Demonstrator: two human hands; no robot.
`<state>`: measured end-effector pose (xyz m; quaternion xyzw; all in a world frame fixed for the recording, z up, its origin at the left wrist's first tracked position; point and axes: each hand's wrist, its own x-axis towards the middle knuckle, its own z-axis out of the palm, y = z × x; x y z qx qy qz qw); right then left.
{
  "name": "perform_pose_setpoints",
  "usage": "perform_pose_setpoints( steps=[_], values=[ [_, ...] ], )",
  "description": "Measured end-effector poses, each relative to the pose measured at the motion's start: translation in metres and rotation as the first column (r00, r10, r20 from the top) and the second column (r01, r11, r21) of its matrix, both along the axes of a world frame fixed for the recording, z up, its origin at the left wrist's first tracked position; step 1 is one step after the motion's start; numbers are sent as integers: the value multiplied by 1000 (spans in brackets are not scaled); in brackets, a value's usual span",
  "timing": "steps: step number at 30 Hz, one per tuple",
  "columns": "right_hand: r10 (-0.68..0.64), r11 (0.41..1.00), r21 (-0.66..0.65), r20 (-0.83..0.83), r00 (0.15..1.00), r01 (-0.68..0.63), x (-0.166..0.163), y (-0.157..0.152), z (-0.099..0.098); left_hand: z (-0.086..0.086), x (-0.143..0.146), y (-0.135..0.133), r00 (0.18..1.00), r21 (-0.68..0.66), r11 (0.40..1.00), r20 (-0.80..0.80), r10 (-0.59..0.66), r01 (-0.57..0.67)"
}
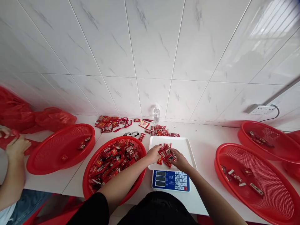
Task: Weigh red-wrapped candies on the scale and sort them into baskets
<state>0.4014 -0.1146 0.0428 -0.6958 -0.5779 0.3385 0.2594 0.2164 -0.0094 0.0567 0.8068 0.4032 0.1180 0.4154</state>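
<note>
Left hand [154, 154]: fingers part-curled against the packets' left side.
Right hand [180, 160]: fingers bent over their right side; can't tell from this angle whether either hand is really gripping or only cupping.
Packets: small shiny red-wrapped packets [167, 152], bunched between both hands, over the white rectangular scale tray [187, 146].
Spill risk: slick wrappers, loose bunch; a lopsided squeeze could shoot one out.
Mix-up risk: similar loose red packets [161, 128] lie just behind the tray; the full round red plastic basket [87, 168] sits just left.
Scale risk: wrists near the blue keypad panel [171, 180]; a dropped forearm could press keys or skew the reading.
</note>
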Motion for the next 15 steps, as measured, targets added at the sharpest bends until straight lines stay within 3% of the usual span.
perform_pose_setpoints(
  steps=[5, 9, 12, 15],
  values=[
    [-23, 1000, -5, 25, 999, 23, 16, -17, -2, 5, -23, -22, 995, 228, 970, 80, 63, -80],
    [-15, 1000, 3, 29, 999, 15, 23, -30, -2, 5, -54, -44, 968, 395, 887, 19, 252, -239],
    [-5, 999, 53, -5, 1000, 5, 25, -43, -2, -1, -77, -65, 932, 382, 878, -96, 348, -289],
    [0, 996, 87, -58, 998, 5, 25, -56, -1, -11, -90, -87, 900, 306, 912, -251, 355, -274]
  ],
)
